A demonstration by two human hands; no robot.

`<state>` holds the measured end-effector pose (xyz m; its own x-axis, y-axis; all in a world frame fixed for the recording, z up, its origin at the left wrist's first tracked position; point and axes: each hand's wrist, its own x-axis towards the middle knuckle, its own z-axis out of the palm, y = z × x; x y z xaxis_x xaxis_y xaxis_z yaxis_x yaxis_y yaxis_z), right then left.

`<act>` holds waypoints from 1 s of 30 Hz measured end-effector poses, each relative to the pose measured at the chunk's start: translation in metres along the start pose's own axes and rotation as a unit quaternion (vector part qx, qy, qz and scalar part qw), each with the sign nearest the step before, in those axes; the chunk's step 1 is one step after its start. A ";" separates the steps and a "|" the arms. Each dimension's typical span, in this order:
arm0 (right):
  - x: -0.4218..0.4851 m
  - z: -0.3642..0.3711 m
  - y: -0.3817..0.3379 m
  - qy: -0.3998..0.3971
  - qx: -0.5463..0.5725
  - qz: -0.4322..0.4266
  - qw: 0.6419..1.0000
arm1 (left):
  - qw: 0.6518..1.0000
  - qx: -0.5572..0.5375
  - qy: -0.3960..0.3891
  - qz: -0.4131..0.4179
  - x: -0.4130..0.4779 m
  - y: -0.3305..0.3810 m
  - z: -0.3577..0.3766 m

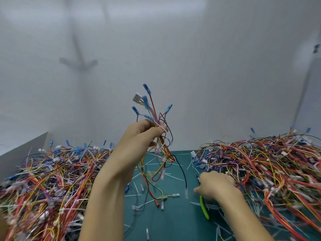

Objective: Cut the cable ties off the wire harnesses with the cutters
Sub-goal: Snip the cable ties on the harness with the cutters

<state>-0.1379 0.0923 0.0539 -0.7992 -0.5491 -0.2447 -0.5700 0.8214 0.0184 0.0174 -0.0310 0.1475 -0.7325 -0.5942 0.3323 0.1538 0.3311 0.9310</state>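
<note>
right hand [215, 185], at 4 o'clock: lies palm down over the cutters [204, 208] on the bench [173, 223]. one green handle shows below the palm and a dark tip above it. whether the fingers close on the tool cannot be told through the blur.

cut ties [137, 188], from 5 to 7 o'clock: pale strips lie scattered on the green bench surface among a few loose terminals.

left hand [139, 134], at centre: raised clear of the bench, fingers and thumb curled round the trunk of one wire harness [161, 148]. blue terminals and a white connector fan upward at 12 o'clock, and looped wires hang below the fist. whether a tie remains on it cannot be told.

handling, as judged: the harness is light and limp, so its branches splay and would snag on neighbouring wires. it is best held on the bundled trunk close beside a tie, not by the thin leads or terminals, so that the tie stands taut for the blades.

left pile [52, 180], at 9 o'clock, and right pile [269, 162], at 3 o'clock: tangled harnesses, well apart, flank the bare strip of bench.

wall [173, 49], at 12 o'clock: plain and pale, behind everything.
</note>
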 end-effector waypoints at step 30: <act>-0.018 -0.044 -0.008 0.249 0.413 -0.195 0.854 | 0.994 -0.028 0.018 0.106 -0.004 0.005 0.001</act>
<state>-0.1276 0.0891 0.1009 -0.6789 -0.6336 0.3710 -0.6465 0.2763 -0.7112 0.0207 -0.0265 0.1513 -0.6560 -0.5405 0.5268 0.3400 0.4115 0.8456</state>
